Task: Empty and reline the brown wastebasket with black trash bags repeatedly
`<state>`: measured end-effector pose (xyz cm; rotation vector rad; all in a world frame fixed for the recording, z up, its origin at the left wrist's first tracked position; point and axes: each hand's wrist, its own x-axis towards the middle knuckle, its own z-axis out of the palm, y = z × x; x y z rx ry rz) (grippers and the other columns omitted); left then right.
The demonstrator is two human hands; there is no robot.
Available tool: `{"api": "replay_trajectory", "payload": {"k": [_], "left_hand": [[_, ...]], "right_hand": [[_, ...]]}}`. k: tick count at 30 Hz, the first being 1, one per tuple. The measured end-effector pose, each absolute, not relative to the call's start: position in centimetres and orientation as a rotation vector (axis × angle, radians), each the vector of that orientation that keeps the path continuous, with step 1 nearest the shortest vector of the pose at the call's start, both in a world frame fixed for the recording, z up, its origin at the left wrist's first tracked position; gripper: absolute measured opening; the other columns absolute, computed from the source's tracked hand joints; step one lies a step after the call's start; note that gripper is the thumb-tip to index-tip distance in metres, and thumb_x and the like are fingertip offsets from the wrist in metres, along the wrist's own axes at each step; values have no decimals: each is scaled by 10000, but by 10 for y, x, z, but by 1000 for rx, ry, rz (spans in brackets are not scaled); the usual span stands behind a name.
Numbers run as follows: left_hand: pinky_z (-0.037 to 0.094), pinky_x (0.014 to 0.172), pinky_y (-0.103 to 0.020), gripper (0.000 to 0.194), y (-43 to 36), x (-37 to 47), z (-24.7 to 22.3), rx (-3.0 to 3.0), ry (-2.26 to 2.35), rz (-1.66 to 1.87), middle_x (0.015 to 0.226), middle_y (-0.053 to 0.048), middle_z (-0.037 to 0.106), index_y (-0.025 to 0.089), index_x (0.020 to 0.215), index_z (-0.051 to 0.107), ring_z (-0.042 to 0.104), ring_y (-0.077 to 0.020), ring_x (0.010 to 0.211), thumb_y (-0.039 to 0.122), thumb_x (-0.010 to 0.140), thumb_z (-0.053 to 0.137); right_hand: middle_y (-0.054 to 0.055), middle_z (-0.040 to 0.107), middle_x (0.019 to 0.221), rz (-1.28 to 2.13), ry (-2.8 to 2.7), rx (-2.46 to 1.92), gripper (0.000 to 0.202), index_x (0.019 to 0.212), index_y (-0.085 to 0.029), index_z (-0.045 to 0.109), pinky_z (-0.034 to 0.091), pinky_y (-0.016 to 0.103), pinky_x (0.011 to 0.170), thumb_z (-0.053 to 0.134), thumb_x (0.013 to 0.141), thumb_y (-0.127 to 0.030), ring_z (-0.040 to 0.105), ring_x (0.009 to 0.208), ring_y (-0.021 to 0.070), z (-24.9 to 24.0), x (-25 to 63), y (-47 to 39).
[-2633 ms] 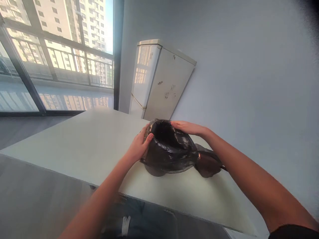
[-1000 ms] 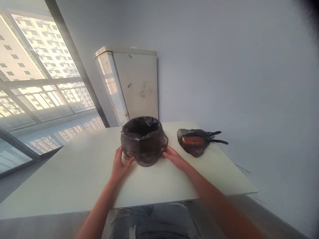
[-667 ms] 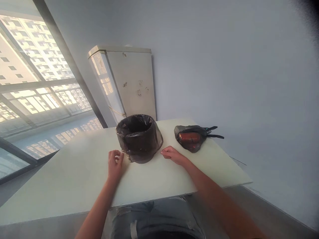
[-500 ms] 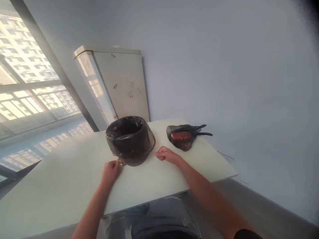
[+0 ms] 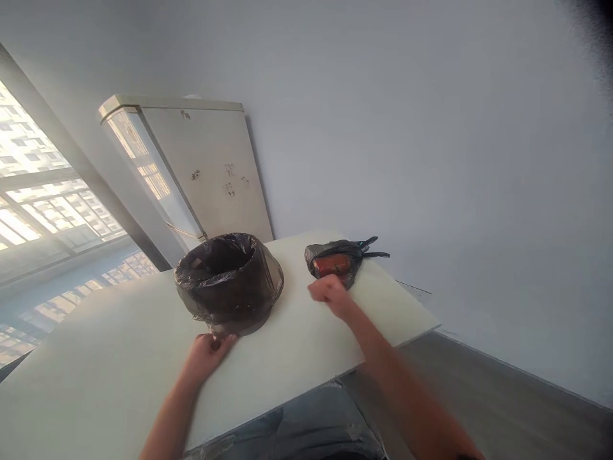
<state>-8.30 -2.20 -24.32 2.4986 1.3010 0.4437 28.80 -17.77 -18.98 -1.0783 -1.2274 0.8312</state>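
Observation:
A black plastic bag (image 5: 225,300) lines a round bin and folds down over its outside, on the left part of the white table (image 5: 268,377). Low against the front of the bin, my left hand (image 5: 205,358) rests by the bag's lower edge, thumb and fingers apart. My right hand (image 5: 331,295) is slightly blurred, with fingers curled and nothing visible in them. It overlaps the near side of a smaller black bag (image 5: 355,252); whether it touches is unclear. Inside that bag's opening shows a red cylindrical item (image 5: 331,264), and its handles point right.
A white fridge (image 5: 205,172) with dark marks stands behind the table's far edge. Windows (image 5: 52,185) are at the left, and a pale wall (image 5: 407,140) runs along the back and right. Dark cloth or clothing (image 5: 297,425) shows below the table's near edge.
My right hand has moved away from the bin toward the smaller bag. My left hand's fingers have parted from the liner's edge. The view has turned right, so everything appears farther left.

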Motion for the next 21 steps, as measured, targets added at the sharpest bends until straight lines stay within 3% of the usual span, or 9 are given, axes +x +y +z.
{"api": "replay_trajectory", "payload": {"k": [2, 4, 6, 8, 10, 12, 15, 18, 21], "left_hand": [[290, 540, -278, 631, -21, -82, -242, 2514, 1369, 419, 486, -28, 448, 198, 522, 552, 450, -162, 515, 715, 879, 491], [300, 549, -279, 618, -19, -82, -243, 2523, 1414, 383, 514, -60, 518, 189, 554, 621, 508, -184, 539, 678, 904, 482], [313, 572, -279, 596, -16, -82, -244, 2521, 1424, 378, 574, -85, 591, 182, 629, 692, 561, -201, 588, 622, 949, 449], [321, 592, -276, 586, -15, -82, -245, 2507, 1440, 399, 618, -85, 624, 191, 694, 724, 581, -205, 625, 584, 989, 404], [321, 597, -270, 592, -16, -80, -245, 2500, 1450, 419, 608, -62, 602, 202, 679, 691, 563, -195, 618, 590, 1003, 383], [316, 587, -265, 607, -20, -78, -242, 2521, 1413, 406, 570, -39, 551, 203, 607, 604, 526, -180, 586, 622, 993, 395], [329, 584, -262, 569, -27, -76, -236, 2573, 1278, 389, 550, -15, 531, 206, 605, 563, 513, -169, 567, 622, 974, 443], [394, 619, -259, 431, -34, -77, -231, 2567, 1116, 380, 633, -7, 641, 239, 849, 713, 607, -187, 626, 571, 977, 469], [457, 675, -270, 446, -36, -78, -229, 2554, 1055, 361, 742, -23, 734, 268, 1139, 751, 697, -218, 723, 570, 983, 462]], "right_hand": [[29, 472, 627, 712, -1132, -1100, 631, 588, -242, 485, 329, 327, 597, 543, 881, -798, 401, 621, 172, -178, 321, -198], [78, 659, 901, 520, -996, -1236, 456, 873, -241, 638, 433, 333, 657, 561, 916, -688, 534, 739, 200, -170, 362, -211], [121, 687, 1214, 207, -919, -1523, 413, 1118, -241, 661, 510, 384, 821, 629, 869, -570, 608, 962, 253, -168, 400, -216], [175, 639, 1371, 37, -872, -1716, 489, 1247, -214, 647, 493, 480, 986, 617, 849, -495, 592, 1166, 324, -172, 427, -212], [196, 652, 1367, 22, -877, -1785, 488, 1278, -195, 656, 445, 539, 1075, 584, 863, -442, 579, 1243, 358, -180, 436, -204], [167, 712, 1271, 58, -922, -1799, 412, 1228, -209, 691, 439, 527, 1093, 564, 884, -397, 619, 1206, 345, -191, 429, -197], [118, 771, 1031, 120, -999, -1819, 270, 1062, -231, 740, 500, 460, 975, 563, 896, -350, 692, 1004, 309, -205, 397, -196], [75, 762, 840, 248, -1121, -1800, 174, 915, -241, 748, 521, 394, 790, 612, 876, -342, 685, 772, 269, -211, 362, -207], [69, 744, 831, 237, -1219, -1762, 193, 897, -245, 751, 514, 382, 761, 607, 905, -373, 652, 741, 250, -207, 342, -225]]}}
